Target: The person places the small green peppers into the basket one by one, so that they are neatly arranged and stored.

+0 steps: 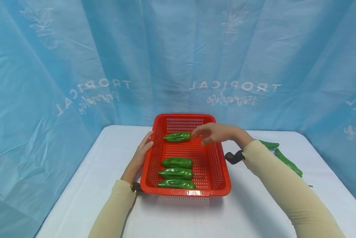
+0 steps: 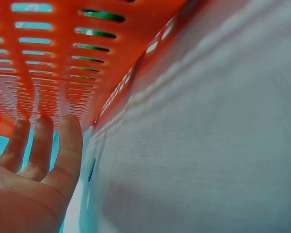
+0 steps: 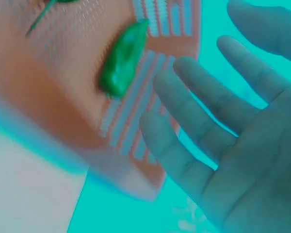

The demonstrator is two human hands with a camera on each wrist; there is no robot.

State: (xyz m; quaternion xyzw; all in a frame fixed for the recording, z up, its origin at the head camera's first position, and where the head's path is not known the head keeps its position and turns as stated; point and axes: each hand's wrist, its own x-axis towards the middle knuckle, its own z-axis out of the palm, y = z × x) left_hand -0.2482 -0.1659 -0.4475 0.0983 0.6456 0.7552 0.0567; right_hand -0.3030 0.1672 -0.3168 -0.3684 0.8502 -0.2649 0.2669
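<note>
A red perforated plastic basket (image 1: 183, 152) stands on the white table. Inside it, a single green pepper (image 1: 178, 137) lies near the back, and three more green peppers (image 1: 176, 173) lie side by side toward the front. Fingertips of my left hand (image 1: 140, 153) rest against the basket's left wall; in the left wrist view the fingers (image 2: 70, 145) look straight. Above the basket's right rear part hovers my right hand (image 1: 213, 133), holding nothing, close to the back pepper's right end. Its fingers (image 3: 223, 104) are spread and apart from that pepper in the right wrist view.
Right of the basket, a green pepper (image 1: 288, 162) and another green one (image 1: 268, 144) lie on the white table (image 1: 225, 218), the latter partly hidden by my right arm. A blue printed curtain (image 1: 178, 66) hangs behind and at both sides.
</note>
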